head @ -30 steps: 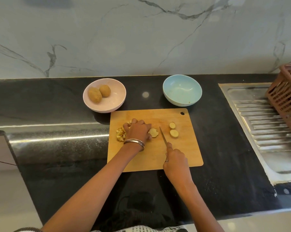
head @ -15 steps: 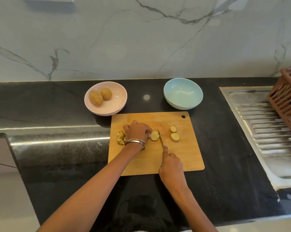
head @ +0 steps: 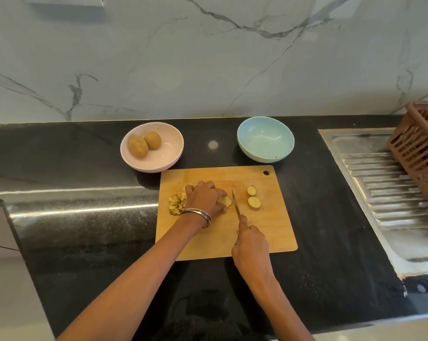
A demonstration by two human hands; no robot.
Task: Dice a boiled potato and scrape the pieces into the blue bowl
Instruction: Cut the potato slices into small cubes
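— What can't you make out?

— The knife (head: 236, 202) handle is buried in the right hand (head: 251, 247), whose fingers are clenched round it; only the thin blade shows, just right of the potato piece (head: 224, 200). The left hand (head: 204, 198) covers most of that piece, its fingers curled over it and pressing it to the cutting board (head: 269, 230). The brown basket (head: 422, 153) is cut off by the right edge.

— And the counts?

— Two potato slices (head: 253, 198) lie apart on the board, right of the blade. One heap of diced bits (head: 177, 203) sits left of the left hand, too small to count. Two whole potatoes (head: 145, 143) rest in the pink bowl (head: 168, 156). One blue bowl (head: 266, 139) stands on the dark surface (head: 85, 230) behind the board, with no dice in it.
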